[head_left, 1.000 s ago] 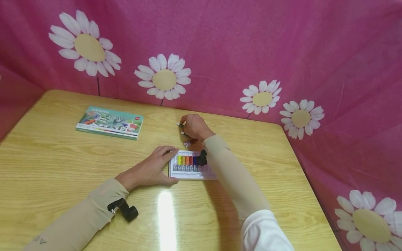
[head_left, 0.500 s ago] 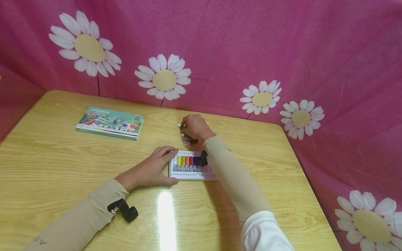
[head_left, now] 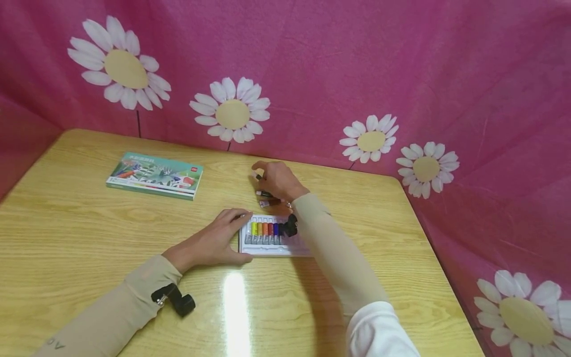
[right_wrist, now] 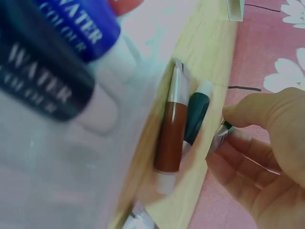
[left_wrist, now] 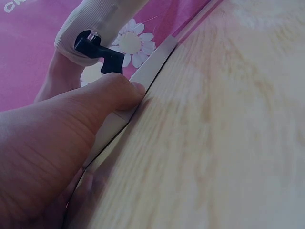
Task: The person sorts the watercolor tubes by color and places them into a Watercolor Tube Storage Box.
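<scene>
My left hand (head_left: 214,240) grips the left end of a white plastic tray (head_left: 267,251), thumb along the near edge and fingers at the far edge. In the tray lies a row of watercolour paint tubes (head_left: 265,232), yellow through red to dark blue. Beyond it, my right hand (head_left: 281,181) pinches a small green paint tube (right_wrist: 221,135) between thumb and fingers, just above the table. A brown paint tube (right_wrist: 171,136) and a dark green paint tube (right_wrist: 197,114) lie nearer the tray. My right forearm hides the tray's right part.
A flat green paint box (head_left: 153,176) with a printed picture lies at the back left of the wooden table (head_left: 111,233). Behind the table hangs a pink cloth (head_left: 303,74) with daisies. The tip of another tube (right_wrist: 139,218) shows low in the right wrist view.
My right hand has shifted slightly to the right, and its index finger now reaches further out. The brown tube has turned a little. My left hand stays on the tray.
</scene>
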A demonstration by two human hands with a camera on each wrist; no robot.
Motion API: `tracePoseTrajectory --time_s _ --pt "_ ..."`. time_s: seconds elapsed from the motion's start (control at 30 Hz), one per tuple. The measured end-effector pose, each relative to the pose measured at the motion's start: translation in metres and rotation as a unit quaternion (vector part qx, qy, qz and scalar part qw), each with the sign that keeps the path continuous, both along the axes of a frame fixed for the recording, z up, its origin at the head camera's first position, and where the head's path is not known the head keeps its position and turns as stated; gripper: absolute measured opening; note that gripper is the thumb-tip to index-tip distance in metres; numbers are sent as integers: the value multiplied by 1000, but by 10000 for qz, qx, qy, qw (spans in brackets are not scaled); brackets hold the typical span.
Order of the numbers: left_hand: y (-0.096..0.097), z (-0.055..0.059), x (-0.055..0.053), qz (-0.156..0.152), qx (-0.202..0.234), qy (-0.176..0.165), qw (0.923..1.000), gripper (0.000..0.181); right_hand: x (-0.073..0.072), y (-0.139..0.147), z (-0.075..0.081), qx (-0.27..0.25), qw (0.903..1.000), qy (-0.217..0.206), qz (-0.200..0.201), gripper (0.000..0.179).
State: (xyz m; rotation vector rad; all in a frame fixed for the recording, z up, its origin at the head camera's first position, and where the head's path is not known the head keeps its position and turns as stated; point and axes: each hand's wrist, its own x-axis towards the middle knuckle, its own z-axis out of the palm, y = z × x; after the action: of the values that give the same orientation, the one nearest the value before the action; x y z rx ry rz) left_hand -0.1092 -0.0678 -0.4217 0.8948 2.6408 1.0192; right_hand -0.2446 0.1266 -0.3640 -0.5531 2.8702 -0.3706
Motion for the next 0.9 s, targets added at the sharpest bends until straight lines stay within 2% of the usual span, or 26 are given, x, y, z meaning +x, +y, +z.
tracePoseTrajectory --time_s 0.27,0.47,0.9 --pt "1 -1 0 -3 -34 9 10000 108 11 10 10 -3 9991 308 278 38" --pt "1 0 0 25 -43 -32 10000 109 26 20 14 -85 9972 573 479 36" --pt "1 2 0 39 -112 -86 9999 110 69 52 17 -772 9950 606 176 38"
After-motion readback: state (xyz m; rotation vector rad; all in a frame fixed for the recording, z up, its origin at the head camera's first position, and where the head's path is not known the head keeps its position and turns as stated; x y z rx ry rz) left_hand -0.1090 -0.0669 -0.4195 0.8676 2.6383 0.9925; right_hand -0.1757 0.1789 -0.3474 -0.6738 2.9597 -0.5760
